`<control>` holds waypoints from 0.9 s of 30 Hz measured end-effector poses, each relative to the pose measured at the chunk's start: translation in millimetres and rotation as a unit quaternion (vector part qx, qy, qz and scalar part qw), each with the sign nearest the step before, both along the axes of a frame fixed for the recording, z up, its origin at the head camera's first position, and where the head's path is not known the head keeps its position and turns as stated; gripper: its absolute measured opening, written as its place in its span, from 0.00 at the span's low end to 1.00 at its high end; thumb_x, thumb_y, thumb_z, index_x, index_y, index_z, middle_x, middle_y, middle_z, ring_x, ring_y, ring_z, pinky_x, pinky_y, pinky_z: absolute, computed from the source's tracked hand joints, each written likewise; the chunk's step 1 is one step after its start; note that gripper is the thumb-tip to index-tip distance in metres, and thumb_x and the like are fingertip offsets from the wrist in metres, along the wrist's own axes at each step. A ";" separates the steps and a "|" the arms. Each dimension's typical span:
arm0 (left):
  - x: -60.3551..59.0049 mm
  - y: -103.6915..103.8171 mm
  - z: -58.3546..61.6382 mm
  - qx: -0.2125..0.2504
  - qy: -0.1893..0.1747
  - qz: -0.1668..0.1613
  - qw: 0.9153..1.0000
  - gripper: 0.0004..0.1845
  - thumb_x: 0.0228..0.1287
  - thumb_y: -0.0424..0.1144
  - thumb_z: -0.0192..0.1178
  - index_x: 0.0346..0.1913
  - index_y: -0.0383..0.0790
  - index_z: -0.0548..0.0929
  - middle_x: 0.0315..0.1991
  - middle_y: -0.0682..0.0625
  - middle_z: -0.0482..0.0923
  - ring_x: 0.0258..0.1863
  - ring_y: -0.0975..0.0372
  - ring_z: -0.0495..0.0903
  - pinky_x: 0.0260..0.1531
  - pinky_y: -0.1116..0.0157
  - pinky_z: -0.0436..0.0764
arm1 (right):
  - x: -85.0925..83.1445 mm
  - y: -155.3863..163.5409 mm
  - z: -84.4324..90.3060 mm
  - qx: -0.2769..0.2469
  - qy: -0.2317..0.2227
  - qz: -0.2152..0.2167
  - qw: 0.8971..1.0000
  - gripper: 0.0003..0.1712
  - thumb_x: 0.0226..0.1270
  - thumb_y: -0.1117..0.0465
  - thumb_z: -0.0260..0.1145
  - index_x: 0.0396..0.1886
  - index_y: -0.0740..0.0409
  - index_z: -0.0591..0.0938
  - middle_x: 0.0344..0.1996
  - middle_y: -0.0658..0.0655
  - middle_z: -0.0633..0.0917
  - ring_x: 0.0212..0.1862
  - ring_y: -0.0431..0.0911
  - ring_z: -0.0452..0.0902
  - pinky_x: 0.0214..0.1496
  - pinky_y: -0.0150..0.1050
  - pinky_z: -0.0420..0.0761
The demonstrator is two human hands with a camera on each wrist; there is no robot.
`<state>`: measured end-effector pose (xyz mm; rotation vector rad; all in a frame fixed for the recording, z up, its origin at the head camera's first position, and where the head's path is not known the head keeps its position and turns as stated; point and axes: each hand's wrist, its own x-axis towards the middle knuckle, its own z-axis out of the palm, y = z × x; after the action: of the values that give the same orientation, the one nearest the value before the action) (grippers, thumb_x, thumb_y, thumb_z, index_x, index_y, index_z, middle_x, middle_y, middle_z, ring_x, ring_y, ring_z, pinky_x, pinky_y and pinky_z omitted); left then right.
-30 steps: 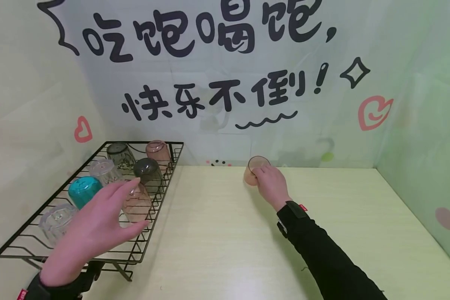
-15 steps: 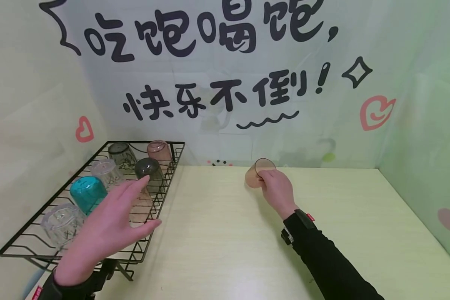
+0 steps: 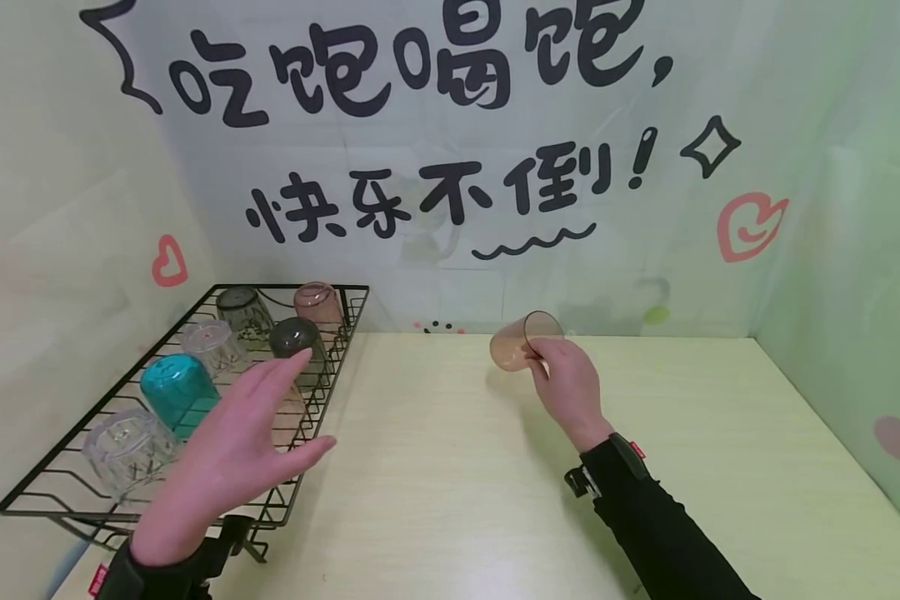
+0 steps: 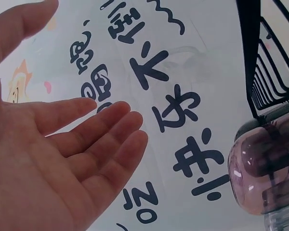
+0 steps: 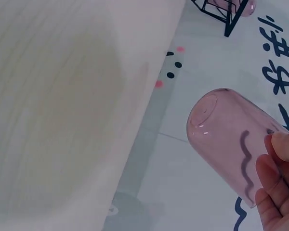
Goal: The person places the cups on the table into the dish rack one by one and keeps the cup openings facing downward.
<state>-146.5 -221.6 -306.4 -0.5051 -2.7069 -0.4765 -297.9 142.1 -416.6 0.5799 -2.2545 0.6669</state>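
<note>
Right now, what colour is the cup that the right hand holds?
The cup in the right hand is see-through pink, orange-tinted from the head camera; the right wrist view shows it best.

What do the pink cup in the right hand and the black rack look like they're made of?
The pink cup, pinched at its rim by the right hand, looks like tinted glass or clear plastic: see-through, glossy, with small highlights. I can't tell which. The rack looks like thin metal wire with a black coating.
</note>
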 end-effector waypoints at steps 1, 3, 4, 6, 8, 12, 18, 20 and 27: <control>-0.3 0.7 0.0 0.001 0.003 -0.001 1.000 0.52 0.50 0.50 0.76 0.74 0.34 0.61 0.65 0.35 0.68 0.63 0.41 0.67 0.56 0.38 0.72 | 1.6 0.0 0.8 -0.006 0.001 0.002 1.000 0.11 0.57 0.70 0.75 0.39 0.62 0.85 0.36 0.58 0.87 0.41 0.54 0.82 0.45 0.47 0.81; -0.7 2.2 0.1 0.003 0.009 -0.003 1.000 0.52 0.49 0.50 0.76 0.74 0.34 0.61 0.65 0.35 0.68 0.63 0.42 0.66 0.56 0.38 0.72 | 4.5 0.0 2.4 -0.017 0.004 0.007 1.000 0.11 0.57 0.70 0.75 0.40 0.62 0.85 0.36 0.57 0.87 0.41 0.53 0.82 0.45 0.47 0.81; -0.9 3.0 0.2 0.005 0.011 -0.004 1.000 0.52 0.49 0.50 0.77 0.74 0.34 0.61 0.65 0.35 0.68 0.63 0.42 0.66 0.57 0.39 0.71 | 5.7 0.2 3.0 -0.022 0.007 0.008 1.000 0.11 0.57 0.70 0.75 0.40 0.62 0.85 0.36 0.57 0.87 0.41 0.53 0.82 0.45 0.47 0.81; -1.2 4.9 0.1 0.009 0.013 -0.005 1.000 0.53 0.49 0.50 0.77 0.74 0.34 0.61 0.66 0.36 0.67 0.64 0.42 0.66 0.58 0.39 0.71 | 8.4 0.5 4.8 -0.033 0.014 0.013 0.999 0.11 0.56 0.71 0.75 0.39 0.62 0.85 0.35 0.58 0.87 0.40 0.53 0.82 0.45 0.47 0.81; -1.4 6.8 0.0 0.014 0.016 -0.006 1.000 0.53 0.49 0.49 0.77 0.74 0.34 0.61 0.66 0.36 0.67 0.64 0.42 0.65 0.59 0.39 0.70 | 10.7 0.8 6.4 -0.039 0.024 0.018 0.999 0.11 0.56 0.71 0.75 0.39 0.62 0.85 0.35 0.58 0.87 0.40 0.53 0.82 0.45 0.48 0.80; -1.9 10.6 -0.3 0.019 0.021 -0.009 1.000 0.53 0.48 0.49 0.77 0.74 0.35 0.61 0.66 0.37 0.67 0.64 0.42 0.65 0.59 0.38 0.69 | 16.3 -0.4 10.9 -0.047 0.039 0.026 0.998 0.11 0.56 0.71 0.75 0.39 0.63 0.85 0.35 0.58 0.87 0.39 0.54 0.81 0.44 0.48 0.80; -2.7 14.0 1.1 0.023 0.034 -0.020 0.999 0.52 0.48 0.49 0.77 0.74 0.36 0.62 0.66 0.36 0.67 0.64 0.42 0.65 0.59 0.38 0.68 | 26.2 -4.2 17.6 -0.065 0.057 0.045 0.995 0.11 0.56 0.72 0.75 0.39 0.63 0.85 0.35 0.59 0.87 0.40 0.54 0.81 0.45 0.48 0.79; -3.1 14.5 1.7 0.023 0.041 -0.025 0.999 0.52 0.48 0.48 0.77 0.74 0.36 0.62 0.65 0.36 0.68 0.64 0.42 0.66 0.59 0.38 0.68 | 29.4 -5.6 20.1 -0.073 0.064 0.054 0.994 0.11 0.55 0.72 0.75 0.39 0.63 0.85 0.35 0.59 0.87 0.40 0.54 0.81 0.45 0.48 0.79; -4.4 16.3 3.3 0.018 0.050 -0.035 0.998 0.52 0.48 0.48 0.77 0.74 0.36 0.61 0.65 0.36 0.68 0.64 0.43 0.66 0.59 0.39 0.68 | 42.0 -12.3 28.8 -0.100 0.070 0.083 0.989 0.12 0.55 0.73 0.75 0.39 0.62 0.85 0.35 0.57 0.87 0.40 0.51 0.81 0.45 0.45 0.78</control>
<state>-150.8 -205.3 -303.1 -0.5984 -2.5875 -0.5035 -255.9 129.9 -387.8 0.6974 -1.9951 0.8947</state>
